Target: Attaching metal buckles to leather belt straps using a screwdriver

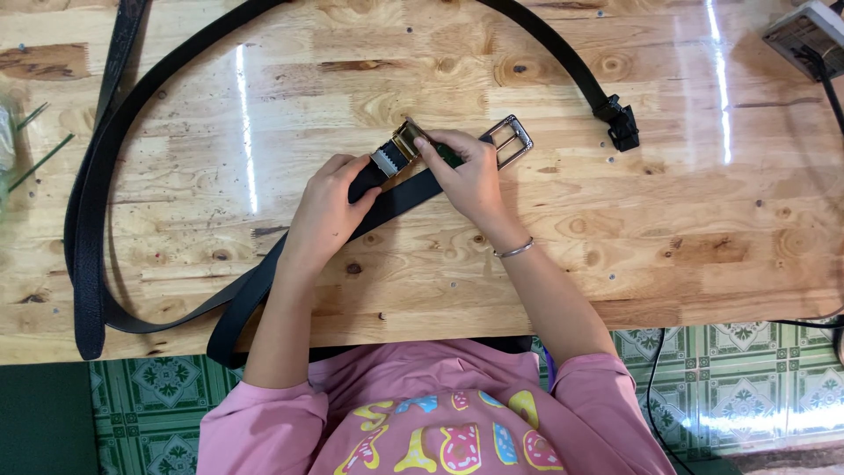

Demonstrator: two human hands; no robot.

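A black belt is laid on the wooden table, near the middle. Its end is held down by the left hand, closed around the strap, so that it cannot slide. The belt's toothed clasp is pinched by the right hand, perhaps so that it can be worked onto the strap. A silver buckle is seen just right of that hand. Another black belt is curved along the far side. No boxes or bowls are seen.

Wooden table, green tiled floor, power strip, black cable
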